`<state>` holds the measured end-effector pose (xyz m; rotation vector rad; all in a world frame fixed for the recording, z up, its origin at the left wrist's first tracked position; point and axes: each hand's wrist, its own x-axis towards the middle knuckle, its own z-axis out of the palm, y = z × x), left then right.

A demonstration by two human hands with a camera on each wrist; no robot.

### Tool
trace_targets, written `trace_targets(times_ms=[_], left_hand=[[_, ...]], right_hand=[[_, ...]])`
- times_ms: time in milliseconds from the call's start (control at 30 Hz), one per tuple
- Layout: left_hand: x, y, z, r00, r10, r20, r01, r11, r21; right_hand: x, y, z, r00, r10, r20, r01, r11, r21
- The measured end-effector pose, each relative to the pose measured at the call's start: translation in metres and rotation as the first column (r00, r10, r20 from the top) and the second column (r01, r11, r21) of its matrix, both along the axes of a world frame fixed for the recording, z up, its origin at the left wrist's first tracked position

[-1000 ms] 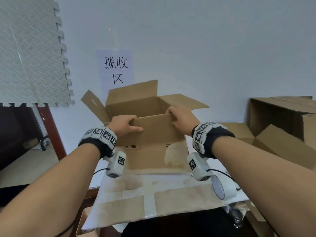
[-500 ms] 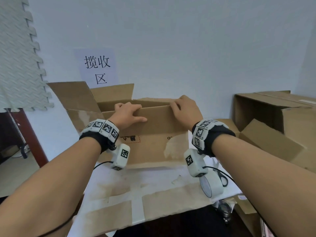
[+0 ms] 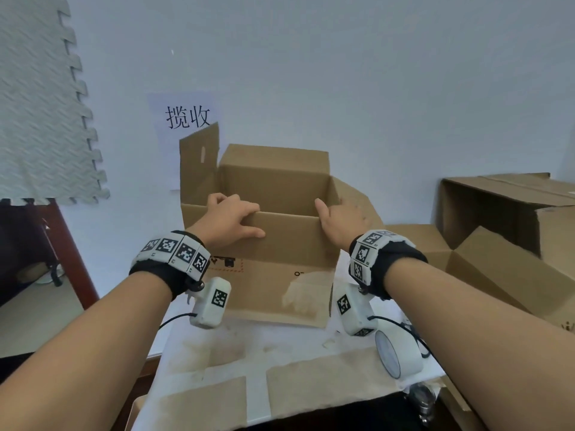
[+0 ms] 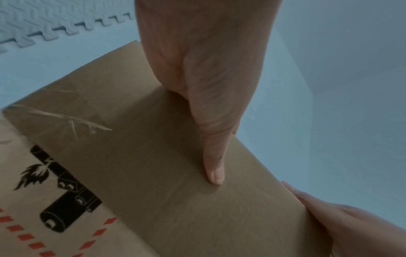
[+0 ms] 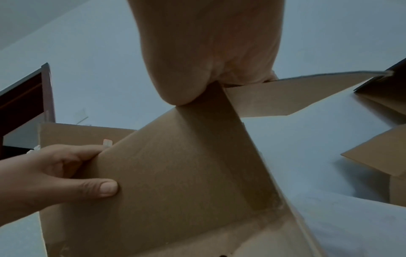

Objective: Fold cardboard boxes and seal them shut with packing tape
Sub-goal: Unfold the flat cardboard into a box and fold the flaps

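The open box stands on the surface in the middle of the frame, its top flaps still up; the left hand grips the near flap at its left end, fingers curled over the top edge and thumb pressed flat on the outer face; the right hand grips the same flap at its right corner, thumb on the near side, the other fingers hidden behind the card.

The likely trouble is order: the left side flap stands upright and the right side flap splays outward, so if the near flap goes down first they may be shut out or buckle; uneven pressure from the two hands could also skew the box, leaving a crooked seam for the tape.

The tape roll lies at the lower right, near the edge of the surface, where a wrist cable could nudge it off; other boxes crowd the right side; a paper sign hangs on the wall behind.
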<state>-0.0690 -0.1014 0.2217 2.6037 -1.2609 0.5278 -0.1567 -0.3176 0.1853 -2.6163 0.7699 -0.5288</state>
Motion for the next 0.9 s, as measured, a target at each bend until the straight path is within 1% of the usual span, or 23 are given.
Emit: trace_targets(times_ms=[67, 133, 267, 333, 400, 500, 667, 800, 900], left_hand=[[-0.002, 0.008, -0.008, 1.0, 0.014, -0.013, -0.014, 1.0, -0.003], [-0.002, 0.013, -0.02, 0.998, 0.024, -0.062, -0.026, 0.999, -0.023], [0.002, 0.022, -0.041, 0.989, 0.025, -0.147, -0.041, 0.994, -0.101], [0.006, 0.024, -0.043, 0.984, 0.036, -0.174, -0.052, 0.995, -0.086], [0.011, 0.023, -0.041, 0.979, 0.048, -0.201, -0.061, 0.996, -0.059], [0.019, 0.02, -0.039, 0.977, 0.059, -0.206, -0.065, 0.998, -0.022], [0.026, 0.014, -0.039, 0.983, 0.06, -0.171, -0.061, 0.998, 0.0], [0.034, 0.018, -0.041, 0.987, 0.068, -0.148, -0.064, 0.997, 0.03], [0.037, 0.023, -0.044, 0.984, 0.079, -0.162, -0.075, 0.997, 0.03]], right_hand=[[0.005, 0.006, -0.007, 0.999, 0.015, -0.031, -0.016, 1.0, -0.011], [0.008, 0.01, -0.014, 0.999, 0.03, -0.04, -0.031, 0.999, -0.022], [0.014, 0.018, -0.016, 0.997, 0.027, -0.078, -0.035, 0.994, -0.105], [0.019, 0.019, -0.015, 0.996, 0.032, -0.089, -0.039, 0.996, -0.082], [0.022, 0.018, -0.014, 0.997, 0.034, -0.067, -0.038, 0.998, -0.059], [0.026, 0.014, -0.013, 0.999, 0.022, -0.031, -0.024, 0.997, -0.07], [0.034, 0.011, -0.012, 0.997, -0.029, -0.078, 0.023, 0.997, -0.074], [0.038, 0.015, -0.012, 0.993, -0.027, -0.119, 0.016, 0.996, -0.093], [0.04, 0.018, -0.012, 0.993, -0.001, -0.117, -0.01, 0.995, -0.095]])
